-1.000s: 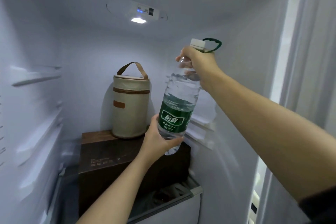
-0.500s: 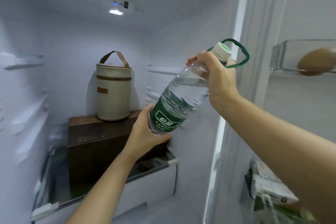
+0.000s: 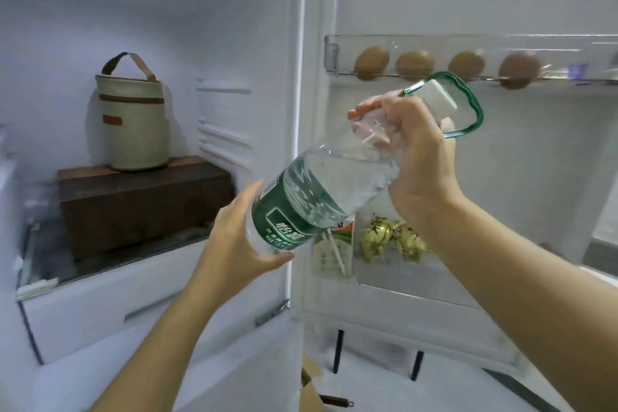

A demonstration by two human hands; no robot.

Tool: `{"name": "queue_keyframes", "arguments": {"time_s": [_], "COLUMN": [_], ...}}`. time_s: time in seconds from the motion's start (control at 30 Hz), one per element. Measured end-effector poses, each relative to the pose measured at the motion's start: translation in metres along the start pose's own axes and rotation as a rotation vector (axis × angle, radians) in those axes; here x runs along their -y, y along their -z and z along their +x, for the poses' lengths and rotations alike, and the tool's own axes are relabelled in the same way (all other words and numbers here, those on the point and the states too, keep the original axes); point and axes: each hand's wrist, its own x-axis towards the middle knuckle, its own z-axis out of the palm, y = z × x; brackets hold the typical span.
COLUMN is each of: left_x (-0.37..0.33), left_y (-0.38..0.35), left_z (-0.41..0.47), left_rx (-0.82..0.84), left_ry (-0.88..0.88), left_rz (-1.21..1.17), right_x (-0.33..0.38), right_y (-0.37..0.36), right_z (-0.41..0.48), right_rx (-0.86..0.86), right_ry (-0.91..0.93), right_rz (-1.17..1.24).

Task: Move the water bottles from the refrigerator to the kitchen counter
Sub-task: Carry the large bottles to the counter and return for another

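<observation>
A large clear water bottle (image 3: 321, 191) with a green label, white cap and green carry loop is tilted, cap up to the right, in front of the open refrigerator's right edge. My right hand (image 3: 414, 157) grips its neck just below the cap. My left hand (image 3: 240, 244) cups the bottle's base from below and the left, thumb and fingers curled round it. The bottle is outside the refrigerator compartment (image 3: 167, 27), held in the air.
Inside the refrigerator a beige round bag (image 3: 133, 124) stands on a dark brown box (image 3: 140, 201) above a white drawer (image 3: 100, 304). The open door (image 3: 501, 10) at right holds several brown eggs (image 3: 414, 63), a carton (image 3: 337, 247) and gold-wrapped items (image 3: 391, 237).
Both hands have carried the bottle out of the compartment to the right and tilted it further. My view has swung right, bringing the door shelves into sight.
</observation>
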Motion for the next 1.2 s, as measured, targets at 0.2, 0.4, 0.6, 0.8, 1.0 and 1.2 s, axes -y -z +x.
{"name": "queue_keyframes", "arguments": {"time_s": [0.2, 0.4, 0.6, 0.8, 1.0, 1.2], "left_x": [-0.050, -0.068, -0.073, -0.090, -0.121, -0.180], "left_y": [-0.024, -0.055, -0.098, -0.147, -0.201, -0.260], "left_z": [-0.028, -0.036, -0.053, -0.062, -0.085, -0.126], "left_rx": [0.090, 0.194, 0.387, 0.563, 0.683, 0.794], "left_ry": [-0.064, -0.005, -0.010, -0.073, -0.103, -0.144], "left_rz": [-0.008, -0.025, -0.071, -0.073, -0.088, -0.056], "right_x": [0.038, 0.049, 0.037, 0.033, 0.051, 0.086], "right_y": [0.043, 0.083, 0.136, 0.193, 0.260, 0.342], "right_z": [-0.034, -0.054, -0.080, -0.112, -0.153, -0.212], "right_rx": [-0.104, -0.264, -0.429, -0.616, -0.688, -0.781], "right_ry": [-0.019, -0.061, -0.139, -0.147, -0.129, -0.120], "right_rz": [0.003, -0.003, -0.037, -0.008, -0.060, -0.104]}}
